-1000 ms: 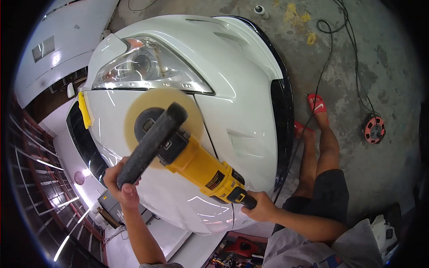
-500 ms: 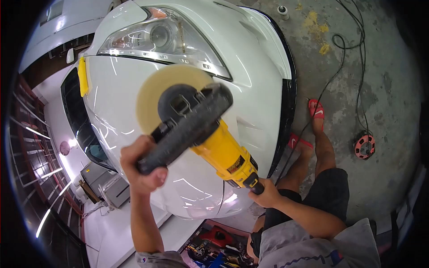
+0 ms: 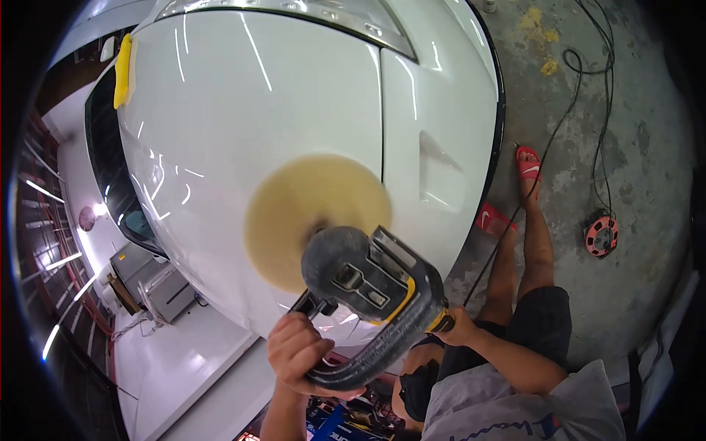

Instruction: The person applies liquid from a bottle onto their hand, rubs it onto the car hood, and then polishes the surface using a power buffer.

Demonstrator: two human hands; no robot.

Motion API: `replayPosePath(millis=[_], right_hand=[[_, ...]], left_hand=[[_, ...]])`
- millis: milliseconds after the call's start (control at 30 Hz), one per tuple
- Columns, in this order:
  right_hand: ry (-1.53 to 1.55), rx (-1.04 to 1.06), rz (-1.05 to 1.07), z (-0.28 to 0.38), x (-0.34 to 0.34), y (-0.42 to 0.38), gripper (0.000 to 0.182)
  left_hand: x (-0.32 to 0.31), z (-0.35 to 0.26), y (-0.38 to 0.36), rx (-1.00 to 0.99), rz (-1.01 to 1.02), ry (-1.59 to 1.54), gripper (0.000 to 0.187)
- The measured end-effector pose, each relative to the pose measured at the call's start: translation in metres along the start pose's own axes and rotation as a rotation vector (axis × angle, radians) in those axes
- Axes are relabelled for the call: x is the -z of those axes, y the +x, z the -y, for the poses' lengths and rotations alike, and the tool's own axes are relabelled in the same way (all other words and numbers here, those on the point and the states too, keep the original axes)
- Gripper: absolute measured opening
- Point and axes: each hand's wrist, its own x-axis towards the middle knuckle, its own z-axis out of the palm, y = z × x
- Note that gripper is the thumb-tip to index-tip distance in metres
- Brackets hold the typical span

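A yellow and black car polisher (image 3: pixel 368 275) is held in both of my hands over the white car. My left hand (image 3: pixel 298 353) is wrapped round its black loop handle near the head. My right hand (image 3: pixel 460 327) grips the rear end of the body, partly hidden behind the tool. The round cream polishing pad (image 3: pixel 316 209) looks smeared, as if spinning, and overlaps the glossy hood (image 3: pixel 213 88). The headlight (image 3: pixel 294 6) lies at the top edge of the view. A seam between hood and bumper runs just right of the pad.
A yellow cloth (image 3: pixel 123 70) lies near the windshield. Black cable (image 3: pixel 581 73) trails over the concrete floor to a red cord reel (image 3: pixel 601 235). My feet in red slides (image 3: pixel 528 162) stand beside the bumper. Grey cabinets (image 3: pixel 154 283) stand at the left.
The polisher has moved down in view, toward my body, and turned so its head and pad show more. The view has shifted, leaving only the headlight's lower edge visible. Both hands keep their grip.
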Motion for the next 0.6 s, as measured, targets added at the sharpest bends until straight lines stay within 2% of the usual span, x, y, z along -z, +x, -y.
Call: replayPosePath(millis=[33,133,233,367,467,600], right_hand=[[-0.025,0.052,0.007,-0.006,-0.001,-0.002,0.017],[-0.08,-0.017,0.051,-0.017,-0.004,-0.013,0.018],[-0.189,-0.011,0.088,-0.04,-0.009,-0.023,0.02],[-0.189,0.024,0.095,-0.051,-0.009,-0.03,0.021],[-0.189,-0.047,0.12,-0.043,-0.009,-0.033,0.02],[-0.163,0.103,0.045,-0.059,-0.012,-0.022,0.019]], left_hand=[[-0.002,-0.002,-0.01,0.005,0.008,0.009,0.065],[-0.006,-0.007,-0.043,0.021,0.022,0.017,0.064],[-0.01,-0.012,-0.072,0.04,0.024,0.026,0.064],[-0.016,-0.021,-0.105,0.085,-0.016,0.05,0.061],[-0.017,-0.023,-0.106,0.114,-0.039,0.061,0.06],[-0.017,-0.012,-0.083,0.039,-0.033,0.025,0.061]])
